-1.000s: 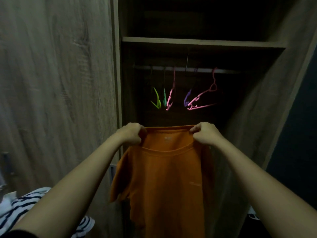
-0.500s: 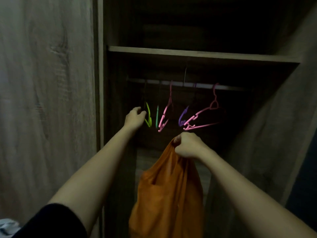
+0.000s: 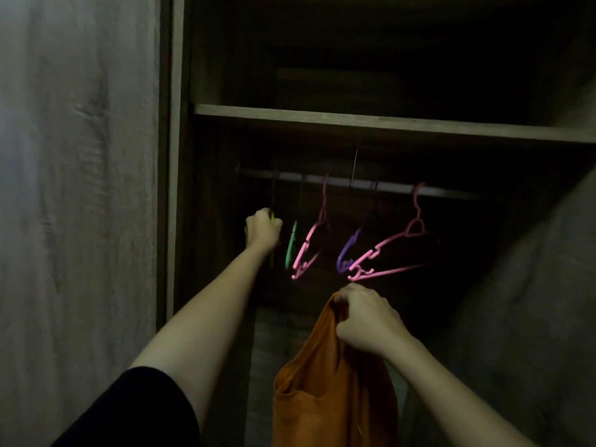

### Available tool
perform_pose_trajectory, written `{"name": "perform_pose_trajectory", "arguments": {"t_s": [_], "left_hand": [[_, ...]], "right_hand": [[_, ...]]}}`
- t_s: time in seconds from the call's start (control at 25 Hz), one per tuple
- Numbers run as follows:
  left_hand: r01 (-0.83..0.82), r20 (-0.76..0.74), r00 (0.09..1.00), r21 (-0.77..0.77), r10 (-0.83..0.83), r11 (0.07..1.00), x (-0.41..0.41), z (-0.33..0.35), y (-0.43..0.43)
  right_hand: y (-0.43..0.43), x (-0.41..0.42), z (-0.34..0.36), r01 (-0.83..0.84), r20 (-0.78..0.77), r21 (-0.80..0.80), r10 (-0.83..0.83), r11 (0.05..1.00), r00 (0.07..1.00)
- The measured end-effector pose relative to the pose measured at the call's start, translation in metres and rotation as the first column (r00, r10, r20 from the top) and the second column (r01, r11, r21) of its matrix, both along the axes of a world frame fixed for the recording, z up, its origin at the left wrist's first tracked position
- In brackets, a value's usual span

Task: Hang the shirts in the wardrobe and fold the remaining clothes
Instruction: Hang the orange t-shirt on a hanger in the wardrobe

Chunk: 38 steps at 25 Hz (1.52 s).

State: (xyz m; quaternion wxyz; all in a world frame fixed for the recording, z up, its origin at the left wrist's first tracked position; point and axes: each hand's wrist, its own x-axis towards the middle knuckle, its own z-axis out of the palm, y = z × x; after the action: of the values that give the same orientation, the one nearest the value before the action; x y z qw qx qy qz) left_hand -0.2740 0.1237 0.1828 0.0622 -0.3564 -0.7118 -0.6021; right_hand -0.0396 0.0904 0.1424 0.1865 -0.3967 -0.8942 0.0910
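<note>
An orange shirt hangs bunched from my right hand, which grips it by the collar below the hangers. My left hand is raised inside the dark wardrobe and grips a yellow-green hanger at the left end of the rail; most of that hanger is hidden behind the hand. Further right on the rail hang a green hanger, a pink hanger, a purple hanger and another pink hanger.
A wooden shelf runs above the rail. The closed wardrobe door fills the left side, and a wooden side panel slants on the right. The wardrobe interior is very dark.
A second ago both hands held the shirt spread by its shoulders. My left hand let go and reached up to the yellow-green hanger, which it now grips; the shirt hangs bunched from my right hand.
</note>
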Motion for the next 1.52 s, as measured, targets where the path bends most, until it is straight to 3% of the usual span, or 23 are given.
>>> {"name": "perform_pose_trajectory", "arguments": {"t_s": [0.24, 0.4, 0.52, 0.64, 0.72, 1.08, 1.28, 1.52], "left_hand": [[-0.037, -0.171, 0.984, 0.017, 0.039, 0.999, 0.015, -0.003, -0.034], [-0.069, -0.329, 0.943, -0.035, 0.054, 0.997, 0.038, -0.029, -0.102], [-0.129, -0.47, 0.882, -0.197, 0.022, 0.972, 0.052, -0.056, -0.169], [-0.239, -0.546, 0.835, -0.467, -0.065, 0.852, 0.051, -0.076, -0.232], [-0.288, -0.578, 0.811, -0.529, -0.091, 0.798, 0.044, -0.09, -0.269], [-0.14, -0.682, 0.73, -0.212, -0.044, 0.967, -0.009, -0.111, -0.365], [-0.097, -0.669, 0.74, -0.193, -0.059, 0.976, -0.01, -0.119, -0.373], [-0.022, -0.677, 0.733, -0.126, -0.07, 0.992, -0.008, -0.119, -0.375]], "right_hand": [[-0.005, 0.004, -0.009, 0.062, -0.002, 0.057, -0.062, 0.996, 0.998], [-0.013, 0.001, -0.012, 0.06, -0.032, 0.028, -0.059, 0.998, 0.998], [-0.024, -0.009, -0.019, 0.092, -0.022, 0.003, -0.092, 0.996, 0.996], [-0.03, -0.019, -0.028, 0.091, -0.024, -0.011, -0.091, 0.996, 0.996], [-0.036, -0.023, -0.036, 0.089, 0.006, -0.002, -0.089, 0.996, 0.996], [-0.049, -0.035, -0.063, 0.167, 0.015, -0.033, -0.167, 0.985, 0.986], [-0.052, -0.035, -0.052, 0.123, 0.078, -0.02, -0.121, 0.992, 0.99], [-0.046, -0.006, -0.034, 0.209, 0.083, 0.001, -0.209, 0.978, 0.974]]}}
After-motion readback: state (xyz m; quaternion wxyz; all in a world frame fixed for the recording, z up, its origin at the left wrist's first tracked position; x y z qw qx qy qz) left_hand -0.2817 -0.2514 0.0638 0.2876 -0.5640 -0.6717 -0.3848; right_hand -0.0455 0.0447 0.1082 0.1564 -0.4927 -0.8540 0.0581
